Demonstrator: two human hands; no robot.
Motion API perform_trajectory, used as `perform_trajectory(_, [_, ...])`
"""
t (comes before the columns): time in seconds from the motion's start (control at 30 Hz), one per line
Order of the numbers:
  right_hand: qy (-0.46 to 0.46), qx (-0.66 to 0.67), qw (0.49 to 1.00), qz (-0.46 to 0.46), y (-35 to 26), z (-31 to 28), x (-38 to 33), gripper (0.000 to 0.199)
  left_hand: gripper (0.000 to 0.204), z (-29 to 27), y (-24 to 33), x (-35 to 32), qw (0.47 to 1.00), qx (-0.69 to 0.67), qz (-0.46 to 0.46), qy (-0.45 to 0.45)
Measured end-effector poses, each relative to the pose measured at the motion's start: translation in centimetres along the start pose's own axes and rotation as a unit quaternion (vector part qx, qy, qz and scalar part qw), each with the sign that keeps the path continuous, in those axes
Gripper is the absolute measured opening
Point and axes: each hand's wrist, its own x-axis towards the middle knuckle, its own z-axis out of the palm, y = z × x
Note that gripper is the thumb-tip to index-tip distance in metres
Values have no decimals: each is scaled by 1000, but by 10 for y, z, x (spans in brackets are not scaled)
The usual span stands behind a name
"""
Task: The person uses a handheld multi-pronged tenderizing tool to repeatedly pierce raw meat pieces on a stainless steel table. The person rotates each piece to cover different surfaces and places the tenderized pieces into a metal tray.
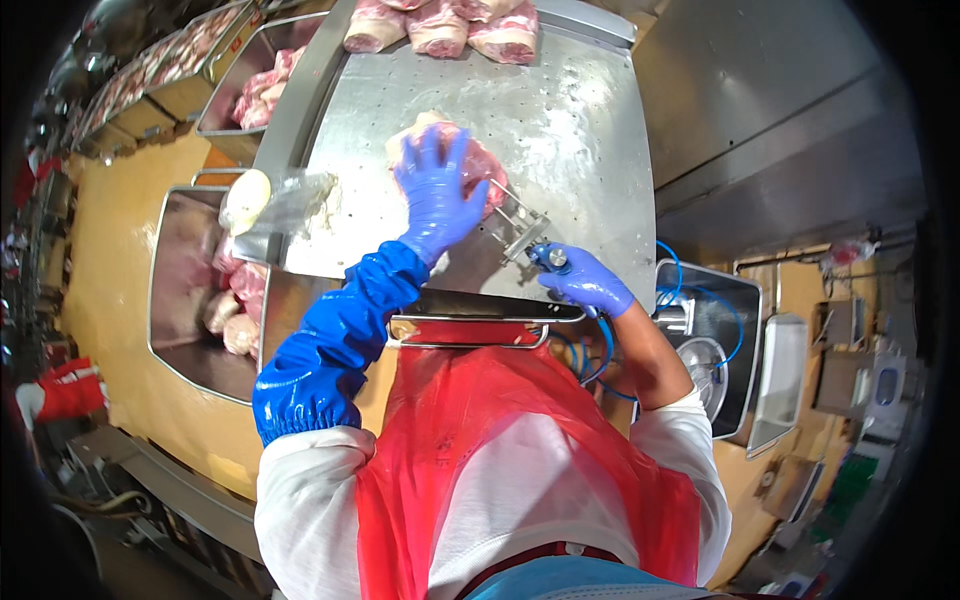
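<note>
A piece of raw meat point(485, 172) with pale skin or fat on its far left side lies on the metal table point(580, 160). My left hand point(437, 200), in a purple-blue glove, presses flat on top of it with the fingers spread. My right hand point(595, 284), gloved alike, is closed round the handle of a needle injector point(527, 238) with a blue hose. Several thin needles point from its metal head toward the meat's right side. At least one reaches the meat; how deep the tips go, I cannot tell.
Several skin-on meat pieces point(437, 30) sit at the table's far end. Metal tubs with meat stand at left, one near point(180, 290) and one farther point(215, 115). A dark bin point(735, 400) holding blue hose is at right. A metal tray point(470, 333) hangs by the near edge.
</note>
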Motion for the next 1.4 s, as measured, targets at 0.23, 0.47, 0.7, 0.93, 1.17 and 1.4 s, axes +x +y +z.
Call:
perform_trajectory(0.23, [46, -60, 997, -2, 25, -3, -93, 30, 116, 16, -71, 23, 972, -211, -83, -65])
perform_trajectory(0.47, [191, -55, 975, -95, 82, 11, -132, 50, 119, -8, -114, 142, 862, -278, 17, -424])
perform_trajectory(0.7, [162, -26, 985, -47, 45, 2, -100, 57, 55, 9, -65, 123, 889, -300, -3, -345])
perform_trajectory(0.93, [149, -50, 987, -28, 24, -1, -98, 54, 36, 18, -16, 95, 953, -105, 213, -187])
perform_trajectory(1.17, [173, -46, 983, -30, 19, 13, -79, 41, 41, 20, -23, 90, 949, -37, 279, -141])
perform_trajectory(1.4, [144, -53, 986, -64, 9, 21, -31, 45, 36, 6, -41, 87, 951, -17, 293, -98])
